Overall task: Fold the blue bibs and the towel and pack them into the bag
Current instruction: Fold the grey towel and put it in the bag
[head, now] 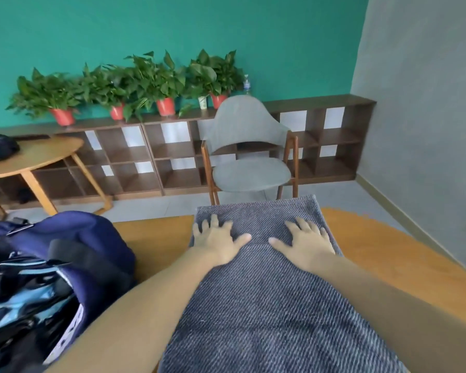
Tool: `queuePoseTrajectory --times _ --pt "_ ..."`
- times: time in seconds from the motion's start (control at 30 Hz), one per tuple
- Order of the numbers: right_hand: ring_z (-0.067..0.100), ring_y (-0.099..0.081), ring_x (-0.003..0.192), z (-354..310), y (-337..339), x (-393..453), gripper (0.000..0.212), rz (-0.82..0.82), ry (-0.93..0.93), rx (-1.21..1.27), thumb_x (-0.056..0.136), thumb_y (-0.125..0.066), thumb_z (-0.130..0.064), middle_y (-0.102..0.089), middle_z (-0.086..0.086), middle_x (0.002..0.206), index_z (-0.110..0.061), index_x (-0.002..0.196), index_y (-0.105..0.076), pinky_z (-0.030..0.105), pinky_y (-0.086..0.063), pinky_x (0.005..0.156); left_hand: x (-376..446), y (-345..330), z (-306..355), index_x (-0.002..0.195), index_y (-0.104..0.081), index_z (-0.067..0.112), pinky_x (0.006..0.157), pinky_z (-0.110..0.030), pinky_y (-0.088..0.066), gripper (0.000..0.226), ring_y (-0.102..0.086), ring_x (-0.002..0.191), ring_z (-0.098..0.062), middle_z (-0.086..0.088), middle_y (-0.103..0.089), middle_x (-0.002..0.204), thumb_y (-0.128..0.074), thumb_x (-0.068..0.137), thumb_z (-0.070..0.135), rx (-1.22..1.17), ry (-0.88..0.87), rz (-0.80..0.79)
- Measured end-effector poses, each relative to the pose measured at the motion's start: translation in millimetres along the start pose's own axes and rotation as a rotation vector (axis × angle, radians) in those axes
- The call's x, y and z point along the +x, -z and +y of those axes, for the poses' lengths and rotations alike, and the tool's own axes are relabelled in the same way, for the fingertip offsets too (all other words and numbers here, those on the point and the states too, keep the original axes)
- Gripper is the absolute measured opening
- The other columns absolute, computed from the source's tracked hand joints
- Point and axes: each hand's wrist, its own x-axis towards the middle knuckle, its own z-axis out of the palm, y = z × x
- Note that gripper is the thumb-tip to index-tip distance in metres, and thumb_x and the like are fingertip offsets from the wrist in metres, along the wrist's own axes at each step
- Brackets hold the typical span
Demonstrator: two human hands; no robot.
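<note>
Both hands lie flat with fingers spread, grasping nothing: the left hand (218,242) and right hand (307,242) press side by side on the grey striped towel (267,305) at lower centre, spread over the wooden table (404,265); the navy bag (65,254) sits open at lower left

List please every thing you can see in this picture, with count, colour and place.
towel: one, grey-blue striped, spread along the near table
near table: one, orange wood, under the towel
bag: one, dark blue, open, on the table's left
light blue fabric: inside the bag, count unclear
chair: one, grey, beyond the table
round table: one, light wood, far left
shelf unit: brown, along the green wall
potted plants: several, green, mostly red pots, on the shelf
left hand: flat on the towel
right hand: flat on the towel
</note>
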Motion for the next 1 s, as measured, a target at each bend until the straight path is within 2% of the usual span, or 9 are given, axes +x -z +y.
queuePoseTrajectory --times 0.07,0.13,0.33,0.5,0.6,0.7,0.9,1.0 --pt "0.030 0.002 0.155 1 -15 -7 0.098 -0.045 -0.010 -0.043 0.083 -0.007 -0.090 0.000 -0.001 0.170 -0.032 0.162 -0.007 0.053 0.001 0.125 -7 -18 2 0.161 -0.002 0.040 0.121 -0.062 0.006 0.095 0.007 0.155 -0.039 -0.012 0.008 0.170 -0.006 0.082 0.092 -0.027 0.062 -0.061" --pt "0.030 0.008 0.155 6 -17 -3 0.101 -0.026 -0.012 -0.059 0.078 -0.001 -0.092 0.004 -0.003 0.170 -0.035 0.161 -0.001 0.055 0.005 0.124 -6 -21 -3 0.159 0.006 0.046 0.120 -0.063 0.009 0.097 0.014 0.154 -0.038 -0.009 0.014 0.169 -0.001 0.076 0.096 -0.031 0.066 -0.044" --pt "0.029 0.009 0.155 12 -19 22 0.102 -0.017 0.019 -0.101 0.076 0.000 -0.094 0.005 -0.005 0.170 -0.038 0.160 0.001 0.055 0.006 0.124 24 -19 -20 0.156 0.005 0.052 0.120 -0.064 0.005 0.101 0.012 0.155 -0.038 -0.005 0.009 0.170 0.004 0.068 0.101 0.007 0.079 0.011" --pt "0.030 0.007 0.155 12 -16 41 0.100 -0.010 0.020 -0.102 0.078 -0.004 -0.093 0.003 -0.004 0.170 -0.036 0.161 0.000 0.054 0.006 0.124 44 -17 -20 0.157 0.003 0.050 0.120 -0.064 0.005 0.097 0.008 0.155 -0.039 -0.006 0.002 0.171 0.004 0.072 0.098 0.017 0.073 0.026" --pt "0.029 0.000 0.156 10 -13 37 0.097 0.026 0.030 -0.071 0.083 -0.010 -0.089 -0.003 -0.002 0.170 -0.033 0.161 -0.011 0.052 0.003 0.125 40 -16 -19 0.159 -0.002 0.046 0.119 -0.064 0.009 0.094 0.004 0.155 -0.039 -0.009 -0.001 0.170 0.004 0.079 0.093 0.045 0.075 0.057" --pt "0.026 -0.016 0.154 7 -8 14 0.089 0.152 0.064 -0.054 0.090 -0.019 -0.082 -0.020 0.001 0.167 -0.026 0.158 -0.029 0.049 -0.008 0.125 19 -14 -14 0.161 -0.011 0.038 0.120 -0.064 0.009 0.089 -0.002 0.156 -0.036 -0.010 -0.008 0.170 0.004 0.087 0.084 0.051 0.074 0.151" --pt "0.021 -0.030 0.148 7 -4 -92 0.082 0.119 0.077 -0.010 0.091 -0.028 -0.079 -0.040 -0.003 0.158 -0.025 0.150 -0.044 0.043 -0.020 0.123 -87 -13 4 0.160 -0.024 0.029 0.125 -0.055 0.005 0.080 0.003 0.157 -0.029 -0.010 -0.004 0.170 -0.013 0.096 0.076 -0.062 -0.081 0.130" --pt "0.020 -0.031 0.147 6 -1 -160 0.075 0.117 0.078 0.018 0.093 -0.035 -0.075 -0.044 -0.004 0.155 -0.024 0.147 -0.049 0.042 -0.019 0.123 -153 -15 8 0.159 -0.027 0.027 0.126 -0.052 0.004 0.075 0.005 0.157 -0.028 -0.010 -0.002 0.170 -0.021 0.099 0.072 -0.074 -0.171 0.135"
